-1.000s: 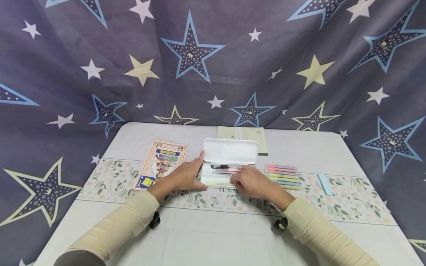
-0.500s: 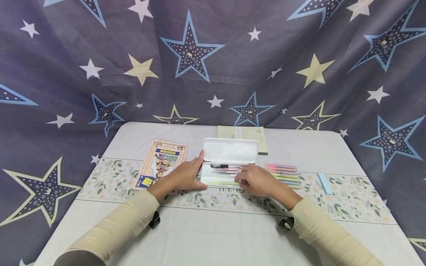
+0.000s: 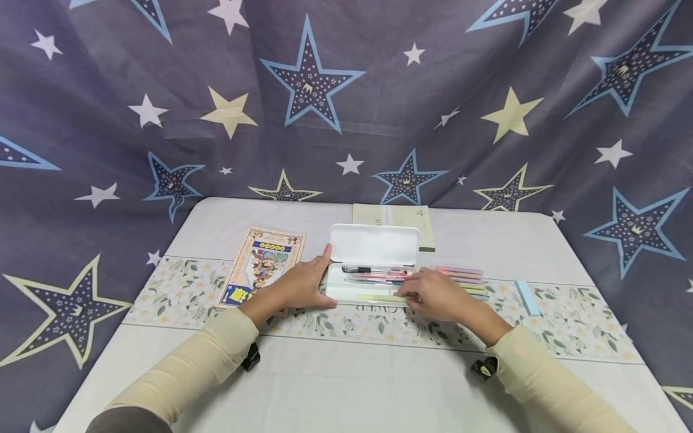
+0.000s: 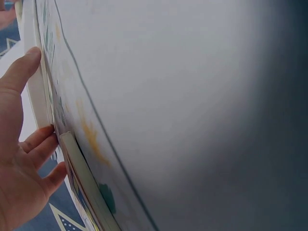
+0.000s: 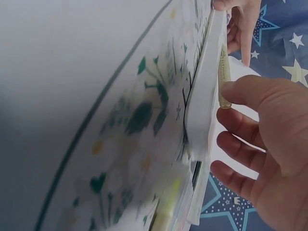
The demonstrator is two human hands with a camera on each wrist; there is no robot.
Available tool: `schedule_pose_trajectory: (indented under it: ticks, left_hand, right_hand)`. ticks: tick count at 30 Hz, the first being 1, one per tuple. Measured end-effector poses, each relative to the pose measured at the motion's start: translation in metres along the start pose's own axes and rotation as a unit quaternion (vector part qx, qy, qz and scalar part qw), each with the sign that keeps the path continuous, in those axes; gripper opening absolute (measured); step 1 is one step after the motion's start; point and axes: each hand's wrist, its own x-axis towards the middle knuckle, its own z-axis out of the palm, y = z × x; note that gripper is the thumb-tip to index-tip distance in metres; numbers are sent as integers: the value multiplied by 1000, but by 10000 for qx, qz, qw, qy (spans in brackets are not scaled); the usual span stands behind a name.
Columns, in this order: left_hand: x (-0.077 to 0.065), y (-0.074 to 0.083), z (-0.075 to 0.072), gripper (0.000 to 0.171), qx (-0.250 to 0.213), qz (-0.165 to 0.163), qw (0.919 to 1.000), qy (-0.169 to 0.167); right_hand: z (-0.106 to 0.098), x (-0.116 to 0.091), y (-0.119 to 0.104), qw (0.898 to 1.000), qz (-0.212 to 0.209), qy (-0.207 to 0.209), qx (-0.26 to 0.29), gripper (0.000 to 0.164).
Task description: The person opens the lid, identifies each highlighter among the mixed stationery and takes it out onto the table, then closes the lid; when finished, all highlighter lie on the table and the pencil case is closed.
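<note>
A white pencil case (image 3: 340, 290) lies with its lid (image 3: 375, 245) raised, holding a black-capped pen (image 3: 357, 270) and several thin pens. My left hand (image 3: 303, 282) spans the case's left end, fingers spread and thumb at the front corner. The left wrist view has that thumb (image 4: 30, 62) resting against the case's side. At the front of the case my right hand (image 3: 437, 294) pinches the right end of a yellow pen (image 3: 376, 297). In the right wrist view, the thumb presses on this yellow pen (image 5: 224, 72) and the other fingers are loosely bent.
Several coloured pens (image 3: 465, 279) lie right of the case, partly behind my right hand. Farther right is a light blue strip (image 3: 527, 299). A picture booklet (image 3: 260, 264) lies under and beside my left wrist. Behind the lid sits a cream notepad (image 3: 425, 225).
My right hand has slid rightward along the case, and the yellow pen has shifted right with it. My left hand and the case have stayed in place.
</note>
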Motion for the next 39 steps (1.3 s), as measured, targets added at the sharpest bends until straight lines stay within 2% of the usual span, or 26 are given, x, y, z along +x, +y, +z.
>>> schedule_pose_trajectory:
  ticks: [6,14,24,31,39]
  left_hand:
    - [1,-1,1,138,-9,-15,10000,-12]
    - [1,-1,1,138,-26,-27,10000,-29]
    - [1,0,-1,138,-21,-28,10000,-51]
    - [1,-1,0,138,-14,-40,10000,-64]
    - [1,-2,0,138,-13,-26,10000,-58]
  right_hand:
    - [0,-12,8,10000,44,36,-47,23]
    - [-7,-34,20,9989,443,118,83,21]
    - [-11,-65,41,9970,534,566,-38,20]
    - [-15,-86,49,9952,842,493,-107,21]
    - [-18,-105,59,9955,800,481,-174,21]
